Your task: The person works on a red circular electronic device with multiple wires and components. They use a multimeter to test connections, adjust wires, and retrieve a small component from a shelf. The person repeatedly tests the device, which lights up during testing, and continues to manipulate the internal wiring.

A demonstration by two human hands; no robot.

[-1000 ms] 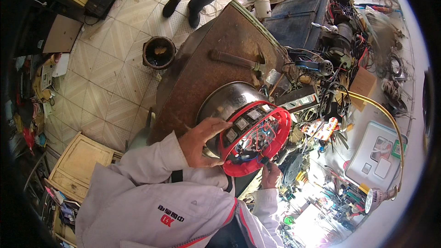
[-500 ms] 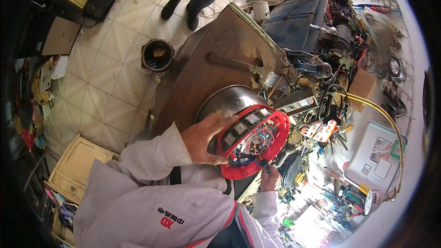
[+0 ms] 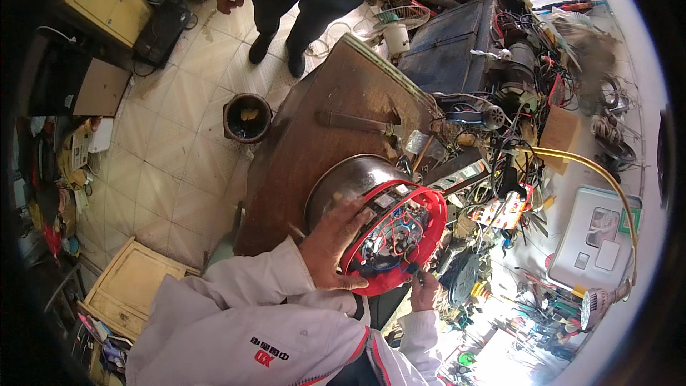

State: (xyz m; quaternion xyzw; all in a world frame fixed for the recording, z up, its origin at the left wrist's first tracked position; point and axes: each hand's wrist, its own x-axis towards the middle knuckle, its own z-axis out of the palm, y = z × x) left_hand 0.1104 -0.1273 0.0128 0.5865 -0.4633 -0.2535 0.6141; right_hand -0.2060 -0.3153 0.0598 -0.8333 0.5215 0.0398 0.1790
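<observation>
An electric cooker with a red plastic housing (image 3: 437, 216) lies tipped on its side near the table's edge. Coloured wires (image 3: 397, 231) show inside its open underside, and a round silver metal body (image 3: 339, 180) sits behind it. My left hand (image 3: 330, 246) holds the housing by its near left side, thumb at the lower rim and fingers along the panel. At the lower right rim, my right hand (image 3: 424, 292) pinches a small dark tool (image 3: 412, 269). The tool's tip is too small to make out.
A hammer (image 3: 357, 124) lies on the brown wooden table (image 3: 296, 161). Tangled cables, parts and tools crowd the right side, beneath a gooseneck lamp (image 3: 594, 307). A brown pot (image 3: 247, 119) stands on the tiled floor. Another person (image 3: 304, 0) stands beyond the table.
The view has shifted, so most of the scene sits slightly lower. My left hand's fingers have slid further over the panel, and the cooker's opening faces me more. My right hand stays at the rim.
</observation>
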